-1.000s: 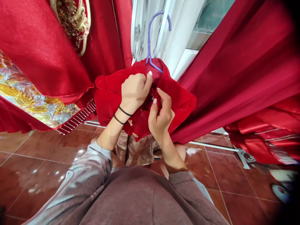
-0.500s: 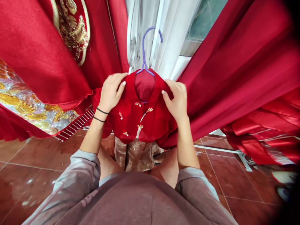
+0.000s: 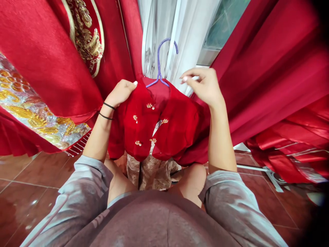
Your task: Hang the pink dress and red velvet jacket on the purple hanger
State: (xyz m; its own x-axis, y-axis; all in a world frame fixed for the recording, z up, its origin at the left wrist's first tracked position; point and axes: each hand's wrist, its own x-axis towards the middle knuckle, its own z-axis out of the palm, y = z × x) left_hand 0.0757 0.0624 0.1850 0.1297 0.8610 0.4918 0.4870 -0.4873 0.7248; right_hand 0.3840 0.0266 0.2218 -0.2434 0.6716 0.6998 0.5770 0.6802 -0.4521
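Note:
A red velvet blouse (image 3: 177, 127) with small gold flower ornaments on its front is in front of me, its neckline open. A purple hanger (image 3: 158, 65) sits inside its neck, the hook rising above the collar against a white metal frame; I cannot tell whether it is hooked there. My left hand (image 3: 122, 92) is closed on the blouse's shoulder at the left, thumb on top. My right hand (image 3: 204, 85) is off the cloth, raised to the right of the hanger, with its fingers loosely bent and nothing visible in them.
Red garments hang on both sides, the left one (image 3: 87, 37) with gold embroidery. A white metal rack (image 3: 147, 44) stands behind the hanger, before a pale curtain (image 3: 190, 37). Below the blouse is a shiny beige cloth (image 3: 151, 173). The floor (image 3: 38, 171) is reddish tile.
My right hand has let go of the blouse's right shoulder and moved up and right. The left hand stays on its shoulder; the blouse hangs flatter, its right side dropped from my fingers.

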